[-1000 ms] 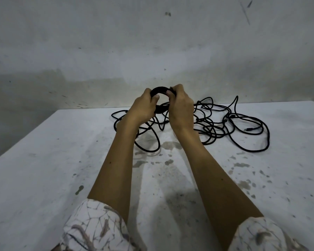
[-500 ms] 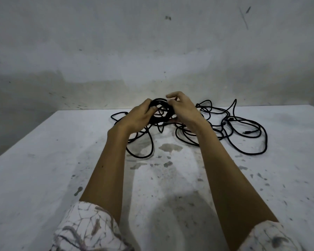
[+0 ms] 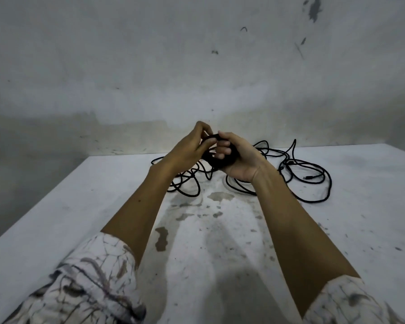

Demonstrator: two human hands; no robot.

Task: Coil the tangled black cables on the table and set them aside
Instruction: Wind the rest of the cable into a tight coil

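Observation:
A small black coil of cable (image 3: 210, 157) is held above the white table (image 3: 56, 218), between both hands. My right hand (image 3: 237, 161) is turned palm up, its fingers curled round the coil from the right. From the left, my left hand (image 3: 192, 148) pinches the coil's upper edge with thumb and fingers. Loose tangled black cable (image 3: 309, 181) trails from the coil and lies in loops on the table behind and to the right of my hands. More loops (image 3: 187, 183) lie under my left wrist.
The table is stained with dark patches (image 3: 161, 238) in its middle. A grey marked wall (image 3: 197, 66) stands right behind its far edge. The table's left edge (image 3: 33, 204) runs diagonally towards me.
My right hand has turned palm up and curled its fingers round the coil. The left hand has risen to pinch the coil's top. The coil is more tightly gathered.

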